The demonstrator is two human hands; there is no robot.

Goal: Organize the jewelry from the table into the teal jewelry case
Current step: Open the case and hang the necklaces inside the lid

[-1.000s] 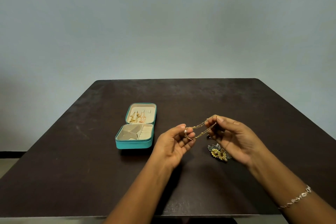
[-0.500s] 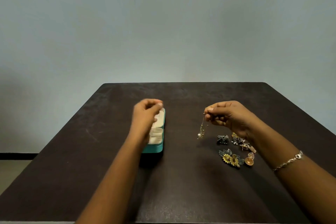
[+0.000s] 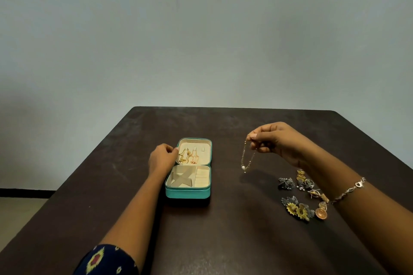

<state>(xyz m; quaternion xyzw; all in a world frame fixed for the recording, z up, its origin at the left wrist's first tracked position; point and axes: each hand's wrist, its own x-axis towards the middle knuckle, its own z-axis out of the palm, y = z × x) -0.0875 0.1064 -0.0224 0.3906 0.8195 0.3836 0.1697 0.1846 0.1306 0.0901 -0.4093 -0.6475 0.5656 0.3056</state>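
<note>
The teal jewelry case (image 3: pixel 187 193) lies open on the dark table (image 3: pixel 223 241), cream lining showing. Several gold chains (image 3: pixel 187 156) hang in its lid half; the near half has divided compartments. My left hand (image 3: pixel 162 158) rests at the lid's left edge, fingertips touching the rim by the chains. My right hand (image 3: pixel 277 140) is raised to the right of the case and pinches a thin gold chain with a pearl (image 3: pixel 245 158), which dangles just above the table. A pile of loose jewelry (image 3: pixel 301 196) lies under my right wrist, including sunflower pieces and dark metal earrings.
A bracelet (image 3: pixel 348 190) is worn on my right wrist. The table's left edge (image 3: pixel 67 185) drops to a floor and wall. A plain grey wall stands behind the far table edge.
Both hands held the chain together a second ago. My left hand let go and moved to the case lid's left edge, while my right hand lifted the chain so it dangles.
</note>
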